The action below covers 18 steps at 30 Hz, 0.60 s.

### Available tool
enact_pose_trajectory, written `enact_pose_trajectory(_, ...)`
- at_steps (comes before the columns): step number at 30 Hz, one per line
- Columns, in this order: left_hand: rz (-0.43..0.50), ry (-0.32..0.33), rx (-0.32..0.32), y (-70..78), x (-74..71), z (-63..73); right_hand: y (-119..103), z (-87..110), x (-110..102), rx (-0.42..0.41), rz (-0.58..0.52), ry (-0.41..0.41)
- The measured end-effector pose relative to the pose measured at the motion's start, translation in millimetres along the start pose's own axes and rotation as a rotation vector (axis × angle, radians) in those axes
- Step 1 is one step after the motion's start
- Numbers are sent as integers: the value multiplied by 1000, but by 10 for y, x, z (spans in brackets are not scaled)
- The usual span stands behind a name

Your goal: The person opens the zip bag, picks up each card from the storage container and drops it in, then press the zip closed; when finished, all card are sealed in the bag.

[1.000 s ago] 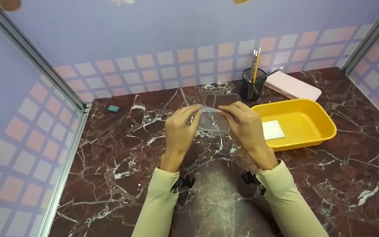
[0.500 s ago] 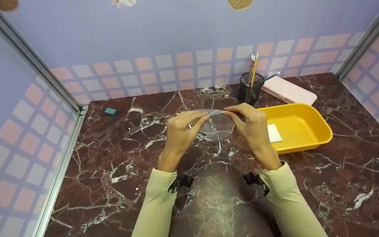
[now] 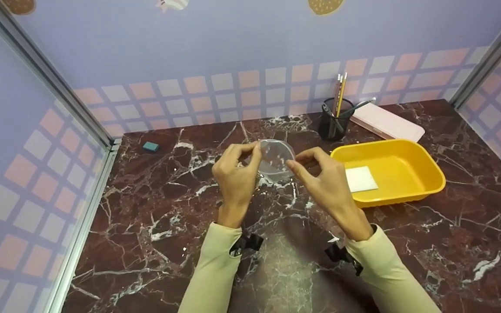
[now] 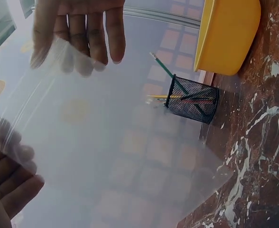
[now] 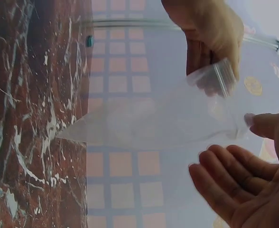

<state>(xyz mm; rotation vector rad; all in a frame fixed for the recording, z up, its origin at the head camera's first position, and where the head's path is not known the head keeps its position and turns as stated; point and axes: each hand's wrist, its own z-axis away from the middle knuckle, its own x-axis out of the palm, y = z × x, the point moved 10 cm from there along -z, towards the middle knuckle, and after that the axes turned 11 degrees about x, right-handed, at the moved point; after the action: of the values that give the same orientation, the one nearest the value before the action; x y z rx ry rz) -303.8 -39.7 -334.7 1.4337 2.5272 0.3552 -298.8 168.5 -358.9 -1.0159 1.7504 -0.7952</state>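
A clear plastic zip bag [image 3: 275, 163] hangs in the air between both hands, its mouth bowed into a round opening in the head view. My left hand [image 3: 236, 171] pinches the zip edge between thumb and fingers on the left side. My right hand [image 3: 324, 180] is at the opposite edge. Its thumb touches the bag, while the right hand's fingers [image 5: 229, 175] are spread apart from the thumb in the right wrist view. The zip strip [image 5: 222, 78] shows by the left hand. I see nothing inside the bag.
Right of the hands is a yellow tray [image 3: 407, 195] with a white square [image 3: 360, 178] in it. Behind stand a black mesh pencil cup [image 3: 334, 124] and a pink case [image 3: 387, 121]. A teal block [image 3: 150, 146] lies far left on the marbled table [image 3: 155, 261].
The bag's mouth has gone from a narrow line to a round opening. My right hand has shifted slightly down and its fingers have loosened; the left still pinches the edge.
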Motion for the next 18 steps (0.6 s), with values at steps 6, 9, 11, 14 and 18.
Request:
enact_pose_trajectory(6,-17,-11,-69,-64,4,9,-49,21,6,-23,156,19)
enact_pose_trajectory(9,33,-58,-129,-110,39,19,-81,-32,-54,-62,199,60)
enact_pose_trajectory(11,73,-94,-166,-138,62,25,-93,-85,-90,-73,216,71)
enact_pose_trajectory(14,121,-163,-201,-157,108,31,-95,-172,-138,-75,225,70)
enact_pose_trajectory(18,164,-229,-211,-155,159,34,-92,-264,-195,-70,226,59)
